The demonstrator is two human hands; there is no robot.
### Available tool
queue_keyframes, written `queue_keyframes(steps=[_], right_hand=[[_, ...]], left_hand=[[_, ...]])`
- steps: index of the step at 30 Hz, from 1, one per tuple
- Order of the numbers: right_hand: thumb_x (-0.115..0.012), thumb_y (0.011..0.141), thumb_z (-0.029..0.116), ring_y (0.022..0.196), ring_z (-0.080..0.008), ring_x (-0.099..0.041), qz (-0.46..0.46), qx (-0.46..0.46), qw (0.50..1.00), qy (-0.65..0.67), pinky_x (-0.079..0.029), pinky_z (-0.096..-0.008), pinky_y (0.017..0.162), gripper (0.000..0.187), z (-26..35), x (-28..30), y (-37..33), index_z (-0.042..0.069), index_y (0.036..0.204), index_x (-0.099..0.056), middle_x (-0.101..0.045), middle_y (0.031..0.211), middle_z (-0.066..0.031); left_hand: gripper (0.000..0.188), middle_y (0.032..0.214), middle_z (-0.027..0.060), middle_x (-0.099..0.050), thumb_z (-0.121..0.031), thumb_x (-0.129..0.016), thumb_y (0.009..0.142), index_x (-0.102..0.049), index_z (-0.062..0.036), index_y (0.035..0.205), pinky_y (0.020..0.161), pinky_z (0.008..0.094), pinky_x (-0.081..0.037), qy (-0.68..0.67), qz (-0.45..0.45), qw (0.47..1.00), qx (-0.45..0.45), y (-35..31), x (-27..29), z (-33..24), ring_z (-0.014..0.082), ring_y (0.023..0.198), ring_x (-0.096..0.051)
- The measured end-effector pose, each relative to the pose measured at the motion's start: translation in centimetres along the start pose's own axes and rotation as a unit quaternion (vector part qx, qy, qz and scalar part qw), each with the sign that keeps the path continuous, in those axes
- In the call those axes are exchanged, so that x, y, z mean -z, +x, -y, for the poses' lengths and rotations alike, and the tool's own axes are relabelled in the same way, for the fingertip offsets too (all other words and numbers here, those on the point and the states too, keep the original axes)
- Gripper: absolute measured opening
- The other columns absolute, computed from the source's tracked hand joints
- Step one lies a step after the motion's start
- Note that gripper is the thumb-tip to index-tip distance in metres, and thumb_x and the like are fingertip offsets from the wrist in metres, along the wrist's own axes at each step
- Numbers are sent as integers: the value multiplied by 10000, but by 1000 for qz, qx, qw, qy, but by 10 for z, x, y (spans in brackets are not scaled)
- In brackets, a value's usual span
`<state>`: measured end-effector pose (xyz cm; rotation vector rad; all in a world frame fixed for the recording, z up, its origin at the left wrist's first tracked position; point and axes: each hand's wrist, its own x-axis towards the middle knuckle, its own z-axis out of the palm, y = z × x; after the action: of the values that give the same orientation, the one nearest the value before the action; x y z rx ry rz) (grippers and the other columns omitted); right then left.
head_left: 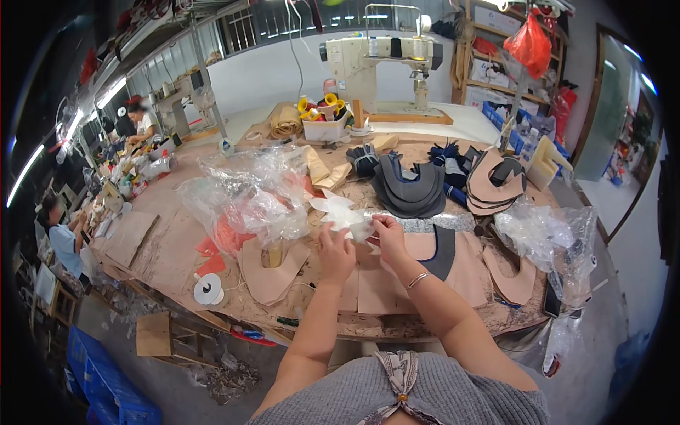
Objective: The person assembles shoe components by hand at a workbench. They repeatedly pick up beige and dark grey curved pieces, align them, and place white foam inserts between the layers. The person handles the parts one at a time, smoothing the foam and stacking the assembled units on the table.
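Over the middle of the worktable my hands are at some thin white cut pieces, loosely stacked with pointed edges. My left hand has its bent fingers closed on their near edge; its thumb is hidden. My right hand, wearing a bracelet, pinches the right side of the same pieces. Left of them lies a heap of clear plastic bags with something red inside. Just beyond my right hand is a stack of dark grey U-shaped pieces. Beige panels and a dark curved strip lie near my right forearm.
A white spool and a beige U-shaped piece lie front left. Behind stand a box of yellow thread cones and a sewing machine. More plastic bags lie right. Two people work far left, beyond a stool.
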<state>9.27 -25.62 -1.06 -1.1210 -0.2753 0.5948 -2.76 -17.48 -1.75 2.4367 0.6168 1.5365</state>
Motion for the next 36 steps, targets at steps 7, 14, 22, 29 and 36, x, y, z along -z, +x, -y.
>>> queue_keyframes(steps=[7,14,22,29,36], right_hand=[[-482,986,136,865,-156,-626,6,29,999,37,-560,-336,697,107,-11,1,4,120,1078,-533,-593,998,-28],[-467,998,147,907,-152,-608,27,73,996,43,-564,-346,714,105,-25,4,3,127,1087,-519,-591,1013,-30],[-480,995,125,850,-122,-588,42,91,995,28,-556,-290,701,105,-29,-1,-4,86,1069,-544,-568,968,-22],[-478,998,115,912,-142,-611,91,142,985,-31,-570,-325,771,94,-40,0,-5,98,1063,-544,-585,983,-28],[-472,1005,145,934,-170,-627,55,70,995,40,-575,-362,795,97,-22,-5,-14,114,1068,-539,-577,1035,-40]], left_hand=[[131,889,33,-622,-138,-739,720,-696,-113,841,859,399,-428,-63,93,993,27,-15,-15,16,278,986,-531],[87,821,62,-644,-119,-726,722,-707,-84,799,821,354,-475,-146,66,987,30,-15,-19,17,254,853,-606],[93,796,82,-635,-131,-718,692,-692,-63,750,839,380,-476,-180,117,967,134,-17,-25,26,280,846,-604],[76,781,109,-616,-111,-683,695,-663,-48,733,735,383,-501,-159,134,960,187,-18,-27,26,288,802,-610],[103,783,138,-645,-97,-638,750,-656,-1,782,665,348,-506,-107,113,963,220,-17,-32,34,255,708,-637]])
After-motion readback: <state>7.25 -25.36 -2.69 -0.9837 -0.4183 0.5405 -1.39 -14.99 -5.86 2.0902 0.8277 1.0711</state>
